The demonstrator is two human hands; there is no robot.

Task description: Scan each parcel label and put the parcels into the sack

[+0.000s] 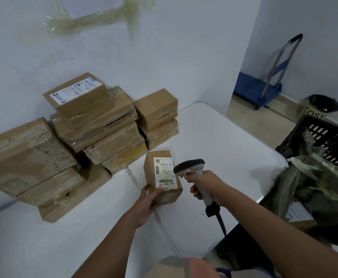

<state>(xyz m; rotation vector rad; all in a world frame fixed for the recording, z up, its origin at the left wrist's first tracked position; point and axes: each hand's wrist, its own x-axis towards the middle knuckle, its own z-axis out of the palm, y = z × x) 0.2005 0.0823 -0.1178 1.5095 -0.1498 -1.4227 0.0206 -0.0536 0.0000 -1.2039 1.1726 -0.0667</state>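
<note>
A small brown parcel (151,173) lies on the white table (224,141), its white barcode label (165,173) facing up. My left hand (147,201) grips the parcel's near left corner. My right hand (204,186) holds a grey handheld scanner (192,167) by its handle, with the scanner head just right of the label and pointing at it. A black cable (222,225) trails from the handle. The sack (320,187), dark green and crumpled, stands open at the right beyond the table edge, with a labelled parcel (298,214) showing inside.
Several taped brown parcels (87,127) are stacked against the wall at the back left. A black slotted crate (332,141) stands behind the sack. On the floor at the far right are a blue hand trolley (258,87) and a bin (320,106).
</note>
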